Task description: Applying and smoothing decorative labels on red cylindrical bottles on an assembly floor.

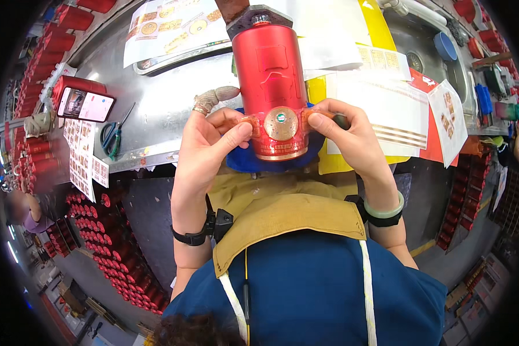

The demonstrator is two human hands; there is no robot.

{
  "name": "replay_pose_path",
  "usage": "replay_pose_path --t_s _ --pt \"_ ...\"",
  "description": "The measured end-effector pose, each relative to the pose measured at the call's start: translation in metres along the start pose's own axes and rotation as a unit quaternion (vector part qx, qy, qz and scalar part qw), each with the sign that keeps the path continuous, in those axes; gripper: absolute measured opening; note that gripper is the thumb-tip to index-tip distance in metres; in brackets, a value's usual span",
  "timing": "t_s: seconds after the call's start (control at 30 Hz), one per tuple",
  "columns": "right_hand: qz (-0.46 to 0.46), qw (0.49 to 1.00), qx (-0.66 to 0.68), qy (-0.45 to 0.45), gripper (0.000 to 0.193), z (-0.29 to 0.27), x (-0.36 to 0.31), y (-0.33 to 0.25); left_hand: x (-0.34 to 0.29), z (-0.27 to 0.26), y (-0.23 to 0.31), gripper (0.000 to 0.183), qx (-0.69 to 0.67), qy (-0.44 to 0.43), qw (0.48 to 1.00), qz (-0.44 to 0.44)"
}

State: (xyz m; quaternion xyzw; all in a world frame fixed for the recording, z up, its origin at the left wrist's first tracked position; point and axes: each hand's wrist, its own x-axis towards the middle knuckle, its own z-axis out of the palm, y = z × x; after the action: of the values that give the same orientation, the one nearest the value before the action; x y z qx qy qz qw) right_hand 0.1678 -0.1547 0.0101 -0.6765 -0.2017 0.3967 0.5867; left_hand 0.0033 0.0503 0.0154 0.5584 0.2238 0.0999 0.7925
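A glossy red bottle-shaped canister (268, 63) rests in front of me, its neck end away from me and a gold-rimmed base toward me. Across its lower part lies a see-through decal strip with a round gold medallion (281, 124). My left hand (216, 135) pinches the strip's left end between thumb and fingers; its index finger wears a beige cloth wrap. On the other side my right hand (343, 124) is closed on the strip's right end. A dark green handle-like piece (341, 121) shows under the right fingers; what it belongs to is hidden. Blue cloth (251, 162) lies beneath the canister.
Left on the metal bench are scissors (115, 134), a phone (86, 105) and decal sheets (81, 150). More printed sheets (380, 106) and yellow sheets (380, 23) cover the right side. Stacked red canisters (118, 248) stand below left. A blue cup (445, 46) is far right.
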Motion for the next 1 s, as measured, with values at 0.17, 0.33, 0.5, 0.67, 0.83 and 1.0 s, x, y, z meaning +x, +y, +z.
replay_pose_path --t_s 0.17,0.33,0.5,0.67,0.83,1.0 --pt "-0.003 1.0 -0.016 -0.005 0.024 0.0009 -0.0012 -0.0043 -0.0003 -0.0016 0.0008 0.06 0.007 -0.005 1.0 -0.002" --pt "-0.005 1.0 -0.019 -0.006 0.024 -0.0005 -0.0009 -0.0023 -0.0004 0.0008 0.0032 0.06 0.014 0.004 1.0 -0.01" --pt "-0.004 1.0 -0.017 -0.004 0.025 0.0 -0.0008 -0.0001 0.0004 -0.0008 0.0031 0.06 0.01 -0.003 1.0 -0.006" --pt "-0.015 1.0 -0.004 -0.005 0.025 0.0006 -0.0001 0.001 0.0007 -0.0016 0.001 0.06 0.016 -0.001 1.0 -0.002" --pt "-0.01 1.0 -0.018 -0.003 0.025 0.0004 -0.0012 -0.0009 0.0008 -0.0024 0.0 0.06 0.013 -0.005 1.0 0.0" --pt "-0.009 1.0 -0.021 0.002 0.025 0.001 -0.0007 -0.001 0.0002 0.0026 0.0029 0.061 0.02 0.007 1.0 -0.001"
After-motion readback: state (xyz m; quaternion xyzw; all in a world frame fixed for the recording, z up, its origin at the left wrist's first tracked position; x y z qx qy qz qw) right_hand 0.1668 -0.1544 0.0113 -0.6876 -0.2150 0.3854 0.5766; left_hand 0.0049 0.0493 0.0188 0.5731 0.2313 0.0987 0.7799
